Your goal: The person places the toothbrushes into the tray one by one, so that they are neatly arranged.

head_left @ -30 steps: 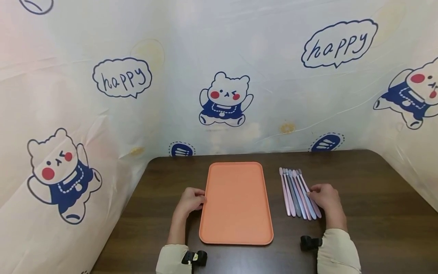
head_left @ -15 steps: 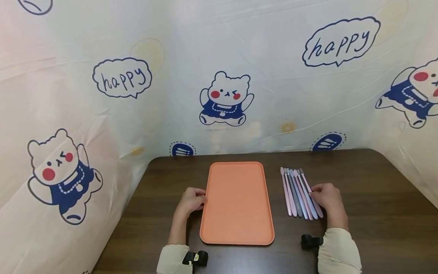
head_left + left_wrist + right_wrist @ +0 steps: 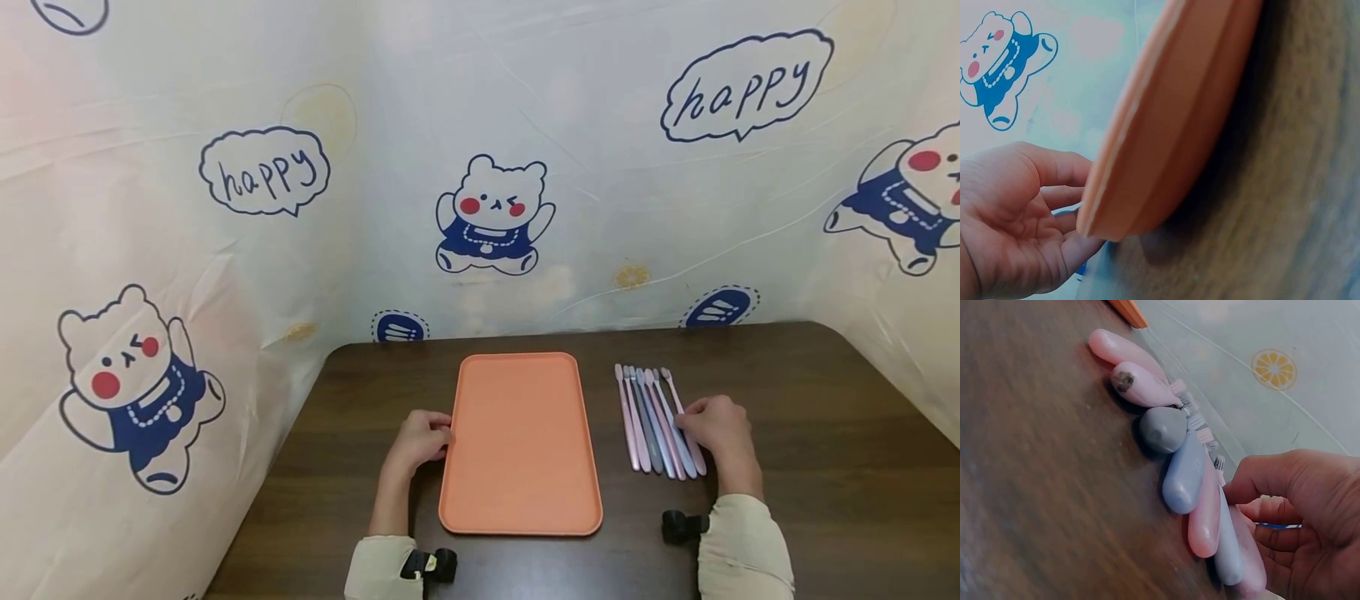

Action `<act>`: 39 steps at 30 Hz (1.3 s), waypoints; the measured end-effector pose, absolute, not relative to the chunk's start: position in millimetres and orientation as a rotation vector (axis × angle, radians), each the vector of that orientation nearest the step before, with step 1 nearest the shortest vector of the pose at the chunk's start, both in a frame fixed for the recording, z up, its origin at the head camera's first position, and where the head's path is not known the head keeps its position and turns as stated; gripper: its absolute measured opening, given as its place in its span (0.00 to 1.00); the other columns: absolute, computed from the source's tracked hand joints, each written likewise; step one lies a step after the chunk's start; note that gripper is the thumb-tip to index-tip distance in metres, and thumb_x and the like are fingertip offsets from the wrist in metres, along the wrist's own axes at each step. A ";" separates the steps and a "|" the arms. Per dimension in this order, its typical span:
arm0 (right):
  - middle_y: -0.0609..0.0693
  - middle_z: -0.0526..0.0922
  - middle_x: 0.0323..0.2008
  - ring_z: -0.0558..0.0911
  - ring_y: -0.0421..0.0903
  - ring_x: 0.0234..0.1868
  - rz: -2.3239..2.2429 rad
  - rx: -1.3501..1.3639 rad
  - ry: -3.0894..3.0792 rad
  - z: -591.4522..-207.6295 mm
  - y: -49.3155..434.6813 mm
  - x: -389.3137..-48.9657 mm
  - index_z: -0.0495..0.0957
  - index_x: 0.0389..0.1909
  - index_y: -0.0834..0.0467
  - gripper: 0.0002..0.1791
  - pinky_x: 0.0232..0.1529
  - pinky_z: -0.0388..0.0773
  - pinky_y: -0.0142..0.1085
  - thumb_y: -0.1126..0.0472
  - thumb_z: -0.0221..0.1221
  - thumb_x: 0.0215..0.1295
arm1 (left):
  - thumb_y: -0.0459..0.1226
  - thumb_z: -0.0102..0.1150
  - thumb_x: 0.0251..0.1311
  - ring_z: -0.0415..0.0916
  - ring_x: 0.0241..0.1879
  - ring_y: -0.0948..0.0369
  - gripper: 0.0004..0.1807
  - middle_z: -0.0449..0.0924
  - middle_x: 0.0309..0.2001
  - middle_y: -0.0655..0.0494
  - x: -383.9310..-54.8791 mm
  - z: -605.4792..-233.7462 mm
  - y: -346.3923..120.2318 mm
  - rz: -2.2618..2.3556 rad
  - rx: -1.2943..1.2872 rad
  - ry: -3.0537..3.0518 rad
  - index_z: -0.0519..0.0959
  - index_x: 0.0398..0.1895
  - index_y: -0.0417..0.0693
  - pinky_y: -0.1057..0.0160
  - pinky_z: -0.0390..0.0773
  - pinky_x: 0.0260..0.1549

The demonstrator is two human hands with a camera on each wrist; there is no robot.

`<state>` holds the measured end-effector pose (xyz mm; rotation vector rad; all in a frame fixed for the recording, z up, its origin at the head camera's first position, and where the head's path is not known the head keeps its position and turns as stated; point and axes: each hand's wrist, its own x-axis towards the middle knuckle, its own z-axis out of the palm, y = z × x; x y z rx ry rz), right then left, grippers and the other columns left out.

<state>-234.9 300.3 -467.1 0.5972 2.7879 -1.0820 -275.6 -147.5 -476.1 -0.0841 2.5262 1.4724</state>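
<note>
An orange tray (image 3: 521,442) lies on the table, its long sides running away from me. At its left edge my left hand (image 3: 417,437) holds the rim; in the left wrist view the fingers (image 3: 1063,169) meet the tray's side (image 3: 1160,119). To the right of the tray, several toothbrushes (image 3: 651,433) in pink, grey, blue and lilac lie side by side, bristle heads at the far end. My right hand (image 3: 718,427) pinches the rightmost toothbrush (image 3: 672,390), a pinkish one, by its middle. Its handle (image 3: 1249,565) shows in the right wrist view, partly behind the fingers.
The dark wooden table (image 3: 840,433) carries everything. A pale curtain (image 3: 585,125) with bear prints stands around its back and sides. Each sleeve has a black wrist camera (image 3: 681,527) strapped on.
The rightmost toothbrush's head has swung slightly right, apart from its neighbour, with my right hand on it. My left hand stays at the tray's edge. The head view has shifted slightly.
</note>
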 end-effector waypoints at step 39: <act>0.76 0.76 0.59 0.82 0.57 0.46 -1.275 0.471 2.693 -455.4 301.6 -226.0 0.71 0.66 0.73 0.27 0.48 0.85 0.46 0.61 0.55 0.72 | 0.28 0.55 0.61 0.79 0.34 0.61 0.21 0.84 0.44 0.43 -276.3 -477.4 -147.6 1.482 -0.059 2.527 0.81 0.58 0.32 0.62 0.85 0.33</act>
